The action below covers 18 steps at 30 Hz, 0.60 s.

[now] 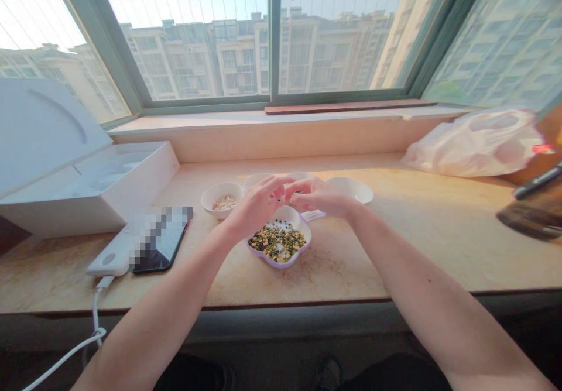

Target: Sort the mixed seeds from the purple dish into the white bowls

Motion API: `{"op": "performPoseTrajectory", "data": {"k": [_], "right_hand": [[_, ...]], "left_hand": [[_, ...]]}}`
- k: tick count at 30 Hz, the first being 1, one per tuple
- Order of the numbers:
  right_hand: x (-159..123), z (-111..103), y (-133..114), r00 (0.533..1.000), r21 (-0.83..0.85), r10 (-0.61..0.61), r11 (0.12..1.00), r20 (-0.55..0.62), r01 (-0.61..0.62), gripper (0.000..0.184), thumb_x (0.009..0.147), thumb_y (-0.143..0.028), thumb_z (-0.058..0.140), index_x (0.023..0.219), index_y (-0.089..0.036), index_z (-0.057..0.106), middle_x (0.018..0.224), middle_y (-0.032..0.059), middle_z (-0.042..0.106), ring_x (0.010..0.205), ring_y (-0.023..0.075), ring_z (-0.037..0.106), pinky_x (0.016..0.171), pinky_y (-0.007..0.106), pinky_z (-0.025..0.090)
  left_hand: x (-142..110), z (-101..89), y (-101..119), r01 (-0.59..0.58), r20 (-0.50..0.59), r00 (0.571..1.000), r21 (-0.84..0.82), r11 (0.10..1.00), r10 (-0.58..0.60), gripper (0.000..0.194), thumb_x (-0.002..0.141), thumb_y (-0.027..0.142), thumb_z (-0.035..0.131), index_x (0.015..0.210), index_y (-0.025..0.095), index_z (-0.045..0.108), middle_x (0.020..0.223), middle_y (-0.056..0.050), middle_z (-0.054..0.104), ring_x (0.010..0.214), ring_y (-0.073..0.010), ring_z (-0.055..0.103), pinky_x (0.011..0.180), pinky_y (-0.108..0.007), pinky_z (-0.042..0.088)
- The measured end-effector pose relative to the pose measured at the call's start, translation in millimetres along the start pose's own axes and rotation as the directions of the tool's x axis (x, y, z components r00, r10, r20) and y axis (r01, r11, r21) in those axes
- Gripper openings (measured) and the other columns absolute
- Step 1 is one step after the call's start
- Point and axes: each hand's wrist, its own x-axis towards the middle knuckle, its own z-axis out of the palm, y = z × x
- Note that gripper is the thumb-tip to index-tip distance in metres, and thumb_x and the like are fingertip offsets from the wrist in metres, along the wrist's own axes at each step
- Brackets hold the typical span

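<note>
Below the left hand [260, 199] and right hand [319, 195], half-curled, any pinch unclear, sits the dish [281, 264] of beans [276, 243]. Low, steady fingers should limit spills.

Glossy dark-screened phone [163, 244] (smooth as glass) on stone-look counter [351, 262].

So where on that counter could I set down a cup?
The roomiest bare patch is beyond the right forearm, between the white plastic bag and the counter's front edge. A smaller one lies between the open white box and leftmost bowl. Around both hands, bowls crowd together.
</note>
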Motion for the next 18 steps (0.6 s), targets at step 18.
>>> {"op": "performPoseTrajectory", "data": {"k": [18], "right_hand": [[6, 4, 9, 0.970, -0.215, -0.096, 0.975, -0.225, 0.046, 0.021, 0.084, -0.035, 0.066, 0.083, -0.018, 0.078, 0.073, 0.0024, 0.071, 0.065, 0.0149, 0.060, 0.061, 0.027, 0.045]], "left_hand": [[-6, -9.8, 2, 0.110, 0.186, 0.971, 0.199, 0.974, -0.148, 0.048, 0.088, 0.008, 0.054, 0.134, 0.021, 0.049, 0.117, -0.007, 0.067, 0.095, -0.0183, 0.067, 0.087, -0.034, 0.055]]}}
